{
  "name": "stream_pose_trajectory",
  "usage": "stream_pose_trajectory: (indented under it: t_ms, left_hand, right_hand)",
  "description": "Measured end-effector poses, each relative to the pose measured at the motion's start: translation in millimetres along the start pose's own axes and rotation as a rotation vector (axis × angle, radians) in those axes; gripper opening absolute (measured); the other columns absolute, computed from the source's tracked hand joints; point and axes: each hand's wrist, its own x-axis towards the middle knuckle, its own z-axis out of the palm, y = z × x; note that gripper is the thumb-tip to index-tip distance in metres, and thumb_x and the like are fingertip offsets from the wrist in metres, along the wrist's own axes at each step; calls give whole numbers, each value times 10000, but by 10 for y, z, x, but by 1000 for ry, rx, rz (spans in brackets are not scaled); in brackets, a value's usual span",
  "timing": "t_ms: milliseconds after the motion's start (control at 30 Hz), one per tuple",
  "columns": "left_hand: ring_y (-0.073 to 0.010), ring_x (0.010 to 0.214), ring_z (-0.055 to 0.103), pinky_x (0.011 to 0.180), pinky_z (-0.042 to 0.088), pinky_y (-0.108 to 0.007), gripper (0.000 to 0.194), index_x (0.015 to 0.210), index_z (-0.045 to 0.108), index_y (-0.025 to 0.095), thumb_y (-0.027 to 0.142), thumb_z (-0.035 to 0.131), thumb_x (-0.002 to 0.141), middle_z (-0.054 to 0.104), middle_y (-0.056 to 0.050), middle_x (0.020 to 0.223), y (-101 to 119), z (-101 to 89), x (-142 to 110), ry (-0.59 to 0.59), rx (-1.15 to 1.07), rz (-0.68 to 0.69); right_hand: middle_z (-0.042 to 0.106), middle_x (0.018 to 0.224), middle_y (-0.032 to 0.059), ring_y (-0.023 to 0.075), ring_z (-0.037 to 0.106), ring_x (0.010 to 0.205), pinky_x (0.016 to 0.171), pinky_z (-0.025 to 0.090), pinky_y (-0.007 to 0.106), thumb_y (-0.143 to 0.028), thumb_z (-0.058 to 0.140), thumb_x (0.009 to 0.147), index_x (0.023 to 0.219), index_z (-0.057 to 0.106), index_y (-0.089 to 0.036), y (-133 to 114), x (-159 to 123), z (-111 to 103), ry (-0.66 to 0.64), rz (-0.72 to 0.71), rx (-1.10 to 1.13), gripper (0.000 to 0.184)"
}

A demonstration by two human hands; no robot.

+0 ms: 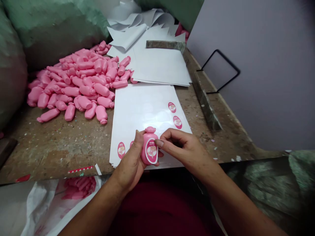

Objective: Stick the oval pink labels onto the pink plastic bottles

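Upright in my left hand (pixel 134 160) is a small pink plastic bottle (pixel 146 139), gripped between thumb and fingers. An oval label sticker (pixel 152 152) with a white border and a baby picture covers its front. My right hand (pixel 182 146) has thumb and index finger pinched together at the sticker's upper right edge. Behind the bottle lies a sheet of labels (pixel 137 108), mostly bare, with a few oval labels (pixel 177 122) at its right side and lower left. My left thumb and the bottle partly hide the lower labels.
A large heap of pink bottles (pixel 86 82) covers the table's (pixel 59 137) left part. White sheets (pixel 159 62) lie behind the label sheet, beside a raised wooden strip (pixel 203 95). A black metal loop (pixel 228 62) juts out at right. Below the front edge, a white sack (pixel 44 203) holds pink bottles.
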Motion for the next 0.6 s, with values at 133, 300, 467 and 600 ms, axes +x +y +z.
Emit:
stream_pose_trajectory:
  t_ms: [133,300,467,600]
  left_hand:
    - [-189,909,653,683,529,-265,463,1222,560,209,540,608,902,637,-71,1069,0,1,-2,-19,30,32]
    - [-168,923,656,704,527,-242,421,1272,546,246,356,674,886,615,-57,1142,16,-49,1,-63,87,10]
    - [-162,963,650,768,526,-240,480,1304,549,255,282,713,854,623,-57,1148,26,-83,-15,-88,136,35]
    - [-146,966,651,809,525,-237,599,1337,519,264,191,760,793,649,-46,1116,-5,-45,-10,-98,161,22]
  right_hand:
    - [632,628,-25,124,543,603,595,404,259,-416,629,852,677,593,-208,13,3,-8,12,-14,-40,274]
    - [622,630,-23,136,522,599,581,380,275,-457,629,849,732,637,-212,37,-4,-29,70,-38,-175,272]
    - [608,616,-37,128,533,567,580,385,271,-430,632,870,826,667,-217,135,6,-62,181,-93,-195,220]
    - [509,533,-66,114,475,495,548,377,265,-432,636,869,789,622,-221,196,51,-96,271,-113,-105,226]
